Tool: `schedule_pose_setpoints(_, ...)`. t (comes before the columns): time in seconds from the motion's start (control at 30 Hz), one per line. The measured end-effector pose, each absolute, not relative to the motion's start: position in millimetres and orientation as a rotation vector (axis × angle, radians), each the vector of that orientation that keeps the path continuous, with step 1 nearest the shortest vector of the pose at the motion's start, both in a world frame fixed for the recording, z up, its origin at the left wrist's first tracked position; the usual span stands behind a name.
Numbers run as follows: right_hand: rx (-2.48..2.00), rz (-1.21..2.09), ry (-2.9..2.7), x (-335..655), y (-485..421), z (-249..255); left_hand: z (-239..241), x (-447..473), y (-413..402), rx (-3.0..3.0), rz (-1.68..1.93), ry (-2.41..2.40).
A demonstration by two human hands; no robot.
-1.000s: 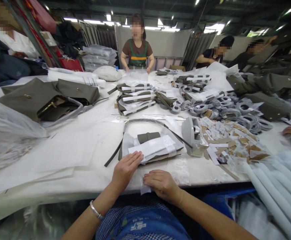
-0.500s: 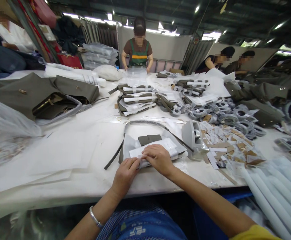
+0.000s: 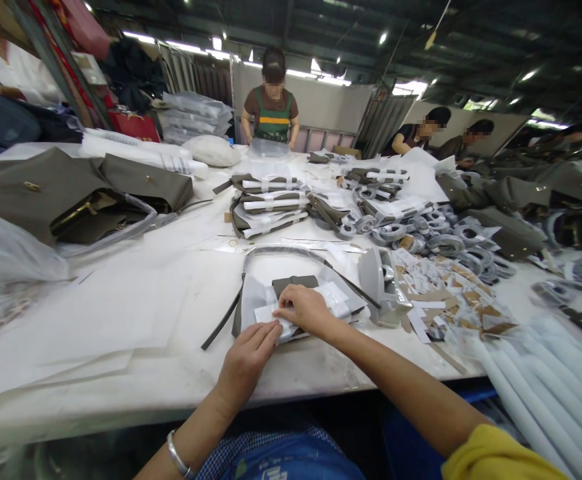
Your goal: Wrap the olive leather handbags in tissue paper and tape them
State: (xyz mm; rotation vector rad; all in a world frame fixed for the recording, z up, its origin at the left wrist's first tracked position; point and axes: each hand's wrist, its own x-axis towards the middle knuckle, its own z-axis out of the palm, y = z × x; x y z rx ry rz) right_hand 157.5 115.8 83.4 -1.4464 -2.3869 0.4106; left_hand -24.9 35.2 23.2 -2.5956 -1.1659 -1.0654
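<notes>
In front of me lies a small olive-grey bag [image 3: 295,280], partly wrapped in white packing sheet [image 3: 263,313], its dark strap [image 3: 291,251] looped behind it. My left hand [image 3: 251,353] rests on the near edge of the wrapping, fingers stretched out and lying flat. Just right of it and above the sheet, my right hand [image 3: 305,309] has thumb and fingertips pinched together. Whatever may be in that pinch is too small to make out. A grey tape dispenser [image 3: 375,280] stands to the right of the bag, close to the strap.
Stacked wrapped bags [image 3: 271,203] lie beyond the work. Larger olive bags [image 3: 71,180] sit at left. To the right are coiled wrapped straps [image 3: 445,243], a heap of paper tags [image 3: 451,290] and white rolls [image 3: 525,393]. A co-worker [image 3: 273,110] stands across the table.
My right hand has lifted slightly off the sheet and moved a little up and left, uncovering more wrapping on the right. My left hand stays on the near edge. The view has shifted slightly.
</notes>
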Motion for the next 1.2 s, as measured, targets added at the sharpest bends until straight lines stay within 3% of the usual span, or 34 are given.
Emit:
schedule_pose_setpoints(0.27,-1.176,0.396,-2.030,207,88,92,29,-22,34,-2.561,-1.028,-1.223)
schedule_pose_setpoints(0.43,-1.538,0.194,-1.606,322,58,111,27,-25,35,-2.537,-1.066,-1.176)
schedule_pose_setpoints(0.6,-1.855,0.612,-1.071,399,61,120,28,-26,37,-2.518,-1.064,-1.156)
schedule_pose_setpoints(0.87,-1.783,1.207,-0.820,408,112,120,26,-29,40,-2.523,-1.060,-1.097)
schedule_pose_setpoints(1.2,-1.545,1.259,-0.560,395,95,139,27,-29,41,-2.515,-1.025,-1.062)
